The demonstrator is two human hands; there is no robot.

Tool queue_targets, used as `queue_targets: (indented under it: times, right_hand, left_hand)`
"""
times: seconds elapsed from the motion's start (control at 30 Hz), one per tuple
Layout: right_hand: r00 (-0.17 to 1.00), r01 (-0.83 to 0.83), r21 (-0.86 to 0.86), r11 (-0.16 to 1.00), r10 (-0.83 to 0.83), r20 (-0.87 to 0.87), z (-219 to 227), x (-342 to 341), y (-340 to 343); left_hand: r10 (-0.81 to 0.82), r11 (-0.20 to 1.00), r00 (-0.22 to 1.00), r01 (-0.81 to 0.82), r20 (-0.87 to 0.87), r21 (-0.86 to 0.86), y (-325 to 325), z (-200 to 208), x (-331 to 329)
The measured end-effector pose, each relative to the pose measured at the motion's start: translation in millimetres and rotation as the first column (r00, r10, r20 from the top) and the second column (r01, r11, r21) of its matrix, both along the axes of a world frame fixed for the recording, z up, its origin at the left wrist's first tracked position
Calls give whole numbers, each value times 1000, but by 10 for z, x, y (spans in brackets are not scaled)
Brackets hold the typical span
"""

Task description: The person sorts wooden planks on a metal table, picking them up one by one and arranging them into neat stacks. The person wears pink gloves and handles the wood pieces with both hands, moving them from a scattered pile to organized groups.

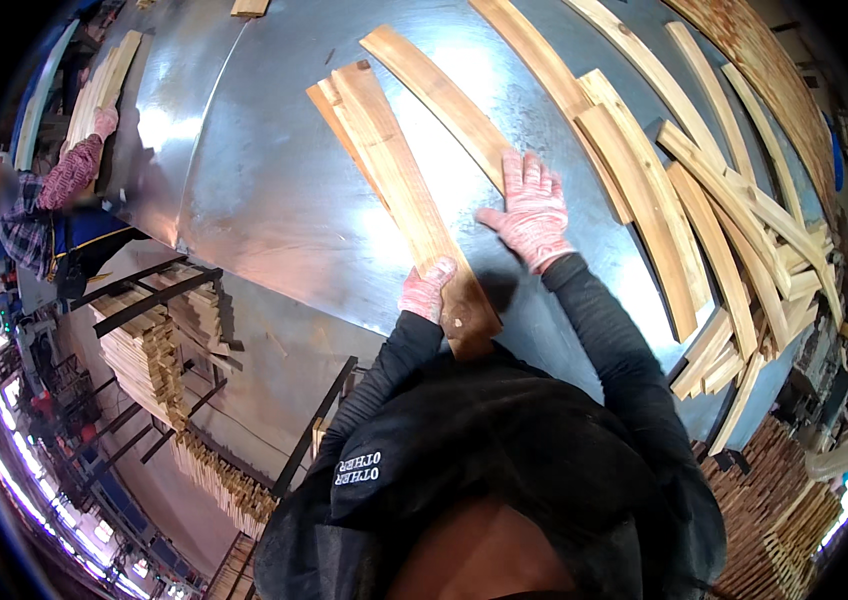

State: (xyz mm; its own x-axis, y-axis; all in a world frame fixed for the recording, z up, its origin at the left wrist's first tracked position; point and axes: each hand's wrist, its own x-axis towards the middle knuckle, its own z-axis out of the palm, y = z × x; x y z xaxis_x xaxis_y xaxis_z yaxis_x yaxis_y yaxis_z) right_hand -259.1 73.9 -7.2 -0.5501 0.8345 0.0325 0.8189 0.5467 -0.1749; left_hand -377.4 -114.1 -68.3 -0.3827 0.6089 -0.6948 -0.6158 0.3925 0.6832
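Observation:
My left hand [427, 288], in a pink-and-white knit glove, is closed round the near part of a wooden board [394, 165]. That board slants away from my body across the metal tabletop [274, 200], and a second board [336, 115] shows under its left edge. My right hand [534, 212], gloved alike, lies with its fingers spread. Its fingertips touch the near end of another wooden board [439, 90] farther out. Between the hands the bare metal shines.
To the right lie several loose boards [644, 200], with a crossed heap [754, 260] at the table's right edge. Stacked strips [139, 345] sit on a black rack at lower left. A co-worker's gloved hand [104, 122] is on boards [109, 80] at far left.

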Motion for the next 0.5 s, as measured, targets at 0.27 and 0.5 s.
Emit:
queue_targets:
  times: [0.27, 0.5]
  right_hand:
    - [478, -693, -683, -232, -857, -193, 16, 289, 496]
    - [509, -564, -808, 169, -699, -502, -34, -63, 471]
  left_hand:
    - [-564, 695, 700, 118, -437, -709, -306, 593, -1487]
    - [-535, 843, -152, -46, -831, -535, -14, 902, -1137]
